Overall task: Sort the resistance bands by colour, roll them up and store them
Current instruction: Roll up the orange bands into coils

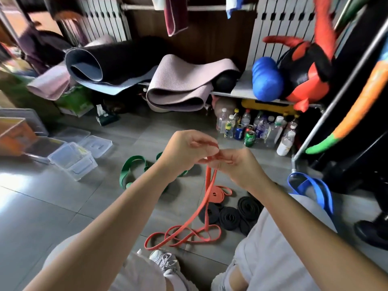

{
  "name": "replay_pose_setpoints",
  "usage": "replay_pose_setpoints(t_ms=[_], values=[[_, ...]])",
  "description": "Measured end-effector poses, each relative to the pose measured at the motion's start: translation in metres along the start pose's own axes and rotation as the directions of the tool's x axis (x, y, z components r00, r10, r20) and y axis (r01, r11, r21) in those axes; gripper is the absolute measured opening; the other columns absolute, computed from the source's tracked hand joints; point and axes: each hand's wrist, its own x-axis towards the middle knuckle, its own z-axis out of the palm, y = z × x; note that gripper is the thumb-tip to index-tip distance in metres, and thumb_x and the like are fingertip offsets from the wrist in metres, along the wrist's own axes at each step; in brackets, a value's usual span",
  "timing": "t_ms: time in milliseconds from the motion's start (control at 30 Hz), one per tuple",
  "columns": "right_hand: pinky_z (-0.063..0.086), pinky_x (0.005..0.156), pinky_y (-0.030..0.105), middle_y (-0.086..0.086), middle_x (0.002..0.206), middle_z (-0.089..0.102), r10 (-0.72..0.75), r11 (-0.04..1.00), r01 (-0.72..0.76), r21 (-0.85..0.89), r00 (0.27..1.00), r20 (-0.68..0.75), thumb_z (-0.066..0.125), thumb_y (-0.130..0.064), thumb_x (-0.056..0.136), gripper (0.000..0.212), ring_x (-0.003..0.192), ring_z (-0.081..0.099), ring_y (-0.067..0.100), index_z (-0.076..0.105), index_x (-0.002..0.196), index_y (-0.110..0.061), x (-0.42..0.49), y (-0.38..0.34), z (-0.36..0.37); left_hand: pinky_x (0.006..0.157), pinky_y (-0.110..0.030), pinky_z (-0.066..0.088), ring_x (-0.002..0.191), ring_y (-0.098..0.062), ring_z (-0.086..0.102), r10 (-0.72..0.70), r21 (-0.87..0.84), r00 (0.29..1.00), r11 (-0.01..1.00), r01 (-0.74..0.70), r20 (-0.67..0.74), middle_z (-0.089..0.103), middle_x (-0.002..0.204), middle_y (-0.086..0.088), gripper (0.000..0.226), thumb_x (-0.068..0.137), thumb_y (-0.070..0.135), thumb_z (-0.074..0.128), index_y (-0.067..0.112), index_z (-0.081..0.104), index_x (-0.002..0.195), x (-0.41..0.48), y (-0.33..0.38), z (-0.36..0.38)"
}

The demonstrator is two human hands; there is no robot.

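While the left hand [184,150] and right hand [237,164] both pinch the top of the orange band [206,183], its tail lies looped on the floor [63,206] toward six o'clock. Those loops may twist, spoiling the roll.

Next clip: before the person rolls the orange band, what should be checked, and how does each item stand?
1. Left hand and right hand pinch the orange band at its end: ok.
2. Tail untangled: not ok, it lies in crossed loops on the floor.
3. Roll started: cannot tell, the fingers hide it.
4. Finished orange roll nearby: ok.
5. Black rolls grouped: ok.
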Motion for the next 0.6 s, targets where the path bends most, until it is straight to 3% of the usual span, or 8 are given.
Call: replay_pose_setpoints(t_ms=[100, 167, 200, 267, 333, 400, 500, 600], values=[[0.052, 0.075, 0.017, 0.003, 0.091, 0.072, 0.039, 0.994, -0.034, 0.103, 0.998, -0.046, 0.067, 0.003, 0.078, 0.027, 0.079, 0.069, 0.004, 0.068, 0.101, -0.012, -0.009, 0.002, 0.001, 0.071, -0.034, 0.059, 0.078, -0.025, 0.069, -0.102, -0.274, 0.995, 0.957, 0.097, -0.003, 0.068, 0.084, -0.014, 0.010, 0.080, 0.004, 0.067, 0.011, 0.070, 0.088, -0.005, -0.001, 0.009], [0.054, 0.077, 0.021, 0.000, 0.087, 0.073, 0.056, 0.994, -0.048, 0.096, 0.995, -0.083, 0.069, 0.000, 0.079, 0.024, 0.078, 0.069, 0.008, 0.071, 0.093, -0.018, -0.015, 0.004, -0.001, 0.064, -0.028, 0.058, 0.075, -0.020, 0.070, -0.163, -0.496, 0.987, 0.856, 0.146, 0.010, 0.069, 0.082, -0.014, 0.010, 0.084, 0.004, 0.061, 0.005, 0.067, 0.092, -0.007, -0.002, 0.009], [0.055, 0.077, 0.023, 0.000, 0.083, 0.074, 0.055, 0.997, -0.050, 0.058, 0.995, -0.088, 0.069, -0.004, 0.080, 0.021, 0.077, 0.069, 0.010, 0.072, 0.089, -0.022, -0.019, 0.006, -0.003, 0.063, -0.025, 0.057, 0.075, -0.019, 0.070, -0.175, -0.510, 0.985, 0.847, 0.153, 0.005, 0.070, 0.083, -0.013, 0.010, 0.086, 0.003, 0.060, 0.004, 0.066, 0.093, -0.008, -0.004, 0.008], [0.055, 0.072, 0.025, -0.002, 0.075, 0.072, 0.048, 0.998, -0.051, -0.034, 0.995, -0.086, 0.068, -0.009, 0.082, 0.018, 0.070, 0.067, 0.009, 0.071, 0.086, -0.026, -0.023, 0.009, -0.009, 0.066, -0.024, 0.057, 0.080, -0.018, 0.070, -0.162, -0.367, 0.987, 0.918, 0.149, -0.005, 0.071, 0.087, -0.011, 0.010, 0.086, 0.004, 0.061, 0.009, 0.067, 0.091, -0.008, -0.009, 0.005], [0.055, 0.070, 0.030, -0.004, 0.072, 0.070, 0.065, 0.993, -0.073, -0.094, 0.994, -0.088, 0.070, -0.011, 0.081, 0.018, 0.067, 0.064, 0.007, 0.070, 0.087, -0.028, -0.025, 0.010, -0.016, 0.066, -0.022, 0.056, 0.078, -0.017, 0.067, -0.110, -0.098, 0.994, 0.989, 0.108, -0.009, 0.071, 0.087, -0.008, 0.015, 0.084, 0.004, 0.065, 0.019, 0.069, 0.085, -0.006, -0.015, 0.001], [0.055, 0.076, 0.040, -0.003, 0.073, 0.071, 0.084, 0.980, -0.096, -0.172, 0.994, -0.074, 0.072, -0.014, 0.079, 0.018, 0.070, 0.065, 0.010, 0.072, 0.087, -0.030, -0.026, 0.013, -0.023, 0.064, -0.020, 0.052, 0.071, -0.010, 0.063, -0.028, 0.209, 1.000, 0.978, 0.028, 0.000, 0.069, 0.081, 0.005, 0.020, 0.082, 0.008, 0.068, 0.028, 0.068, 0.082, -0.007, -0.020, -0.001], [0.053, 0.080, 0.049, 0.005, 0.081, 0.074, 0.126, 0.961, -0.130, -0.245, 0.992, -0.034, 0.072, -0.018, 0.080, 0.012, 0.081, 0.070, 0.025, 0.074, 0.091, -0.023, -0.027, 0.016, -0.024, 0.070, -0.009, 0.041, 0.078, -0.003, 0.058, 0.128, 0.569, 0.987, 0.806, -0.163, 0.102, 0.061, 0.098, 0.011, 0.028, 0.082, 0.019, 0.069, 0.025, 0.065, 0.110, -0.011, -0.019, 0.000], [0.053, 0.078, 0.050, 0.008, 0.079, 0.073, 0.118, 0.951, -0.111, -0.287, 0.993, 0.008, 0.072, -0.023, 0.080, 0.013, 0.078, 0.069, 0.028, 0.075, 0.092, -0.018, -0.027, 0.015, -0.018, 0.076, -0.008, 0.038, 0.087, -0.005, 0.053, 0.181, 0.722, 0.952, 0.620, -0.306, 0.248, 0.056, 0.111, 0.010, 0.047, 0.082, 0.030, 0.069, 0.022, 0.055, 0.127, -0.013, -0.010, 0.010]])
